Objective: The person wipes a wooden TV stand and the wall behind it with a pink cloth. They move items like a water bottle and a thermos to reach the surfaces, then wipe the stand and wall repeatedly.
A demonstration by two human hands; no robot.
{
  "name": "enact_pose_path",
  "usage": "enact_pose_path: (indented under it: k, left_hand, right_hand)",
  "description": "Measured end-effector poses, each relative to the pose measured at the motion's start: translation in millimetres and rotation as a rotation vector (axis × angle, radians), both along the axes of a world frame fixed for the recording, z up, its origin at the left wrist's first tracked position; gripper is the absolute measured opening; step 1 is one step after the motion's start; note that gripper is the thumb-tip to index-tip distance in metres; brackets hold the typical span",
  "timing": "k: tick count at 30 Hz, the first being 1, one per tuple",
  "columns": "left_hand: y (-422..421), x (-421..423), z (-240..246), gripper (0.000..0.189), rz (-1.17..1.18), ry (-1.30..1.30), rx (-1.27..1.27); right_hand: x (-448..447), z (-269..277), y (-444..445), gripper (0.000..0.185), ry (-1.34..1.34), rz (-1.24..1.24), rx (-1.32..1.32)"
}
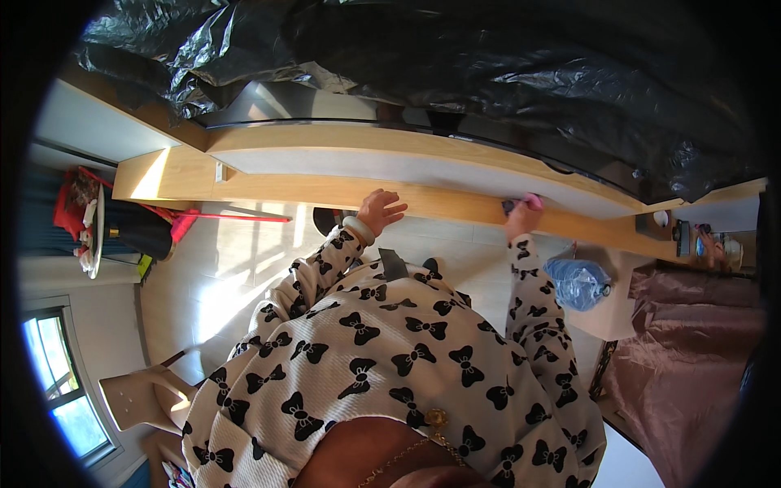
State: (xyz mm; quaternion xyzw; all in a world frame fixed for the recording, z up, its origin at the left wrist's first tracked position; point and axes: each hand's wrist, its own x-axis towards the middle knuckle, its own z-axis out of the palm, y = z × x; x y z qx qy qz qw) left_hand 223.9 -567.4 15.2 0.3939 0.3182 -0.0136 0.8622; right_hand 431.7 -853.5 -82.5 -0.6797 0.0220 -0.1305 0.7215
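My right hand [523, 219] is closed around a pink and dark cloth [532, 201] at the wooden shelf ledge [451, 199]. Part of the cloth sticks out on both sides of the fingers. My left hand [381, 211], with a pale bangle [359, 230] at its wrist, is held over the front edge of the same ledge with fingers spread and nothing in it. Above the ledge stands a dark screen [341, 110], its upper part covered by a crumpled black plastic sheet [427, 55].
A large clear blue water bottle [576, 283] stands at the right below the ledge. Small items and a white jar [732, 251] are at the ledge's right end. At left are a red-handled broom [244, 218], a dustpan-like black item and a chair [137, 399].
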Motion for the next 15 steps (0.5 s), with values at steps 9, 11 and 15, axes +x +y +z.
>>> enact_pose_path:
  k: [9,11,15]
  left_hand:
    - [-7.7,9.6,-1.1,0.028,-0.023,0.005,-0.056]
    - [-10.0,11.3,-0.9,0.029,-0.017,0.013,-0.055]
    - [-8.8,12.5,-3.2,0.032,-0.042,0.005,-0.046]
  right_hand:
    - [-96.0,35.8,142.0,0.012,0.494,0.501,0.36]
    - [-93.3,51.2,138.5,0.01,0.577,0.492,0.393]
    - [-62.0,55.3,88.0,0.013,0.502,0.188,0.36]
